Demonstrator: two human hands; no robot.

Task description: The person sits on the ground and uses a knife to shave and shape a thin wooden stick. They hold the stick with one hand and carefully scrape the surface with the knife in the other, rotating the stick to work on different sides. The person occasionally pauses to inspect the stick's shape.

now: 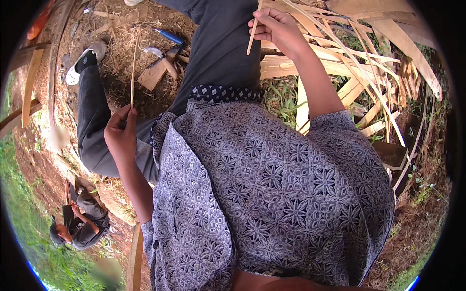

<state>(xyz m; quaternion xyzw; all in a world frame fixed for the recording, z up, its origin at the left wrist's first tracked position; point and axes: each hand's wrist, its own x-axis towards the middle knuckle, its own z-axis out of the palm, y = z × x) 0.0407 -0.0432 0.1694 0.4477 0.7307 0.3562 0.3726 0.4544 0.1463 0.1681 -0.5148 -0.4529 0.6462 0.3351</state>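
Note:
My left hand (pixel 122 133) pinches the lower end of a thin pale wooden strip (pixel 134 72), which points up and away over the shavings. Out past my right thigh, my right hand (pixel 280 33) grips another slim pale stick (pixel 253 34) between thumb and fingers; its lower end overlaps my dark trousers. Beyond the left strip's tip, on the ground between my legs, lie a blue-handled tool (pixel 171 37) and a tool with a curved metal end (pixel 154 51). A small wooden block (pixel 151 76) rests beside them.
Many split wooden slats (pixel 335 68) are heaped at the right. Wood shavings (pixel 114 41) cover the ground between my legs. Long curved planks (pixel 33 87) stand at the far left. Another person (pixel 82 218) sits at the lower left, near green plants.

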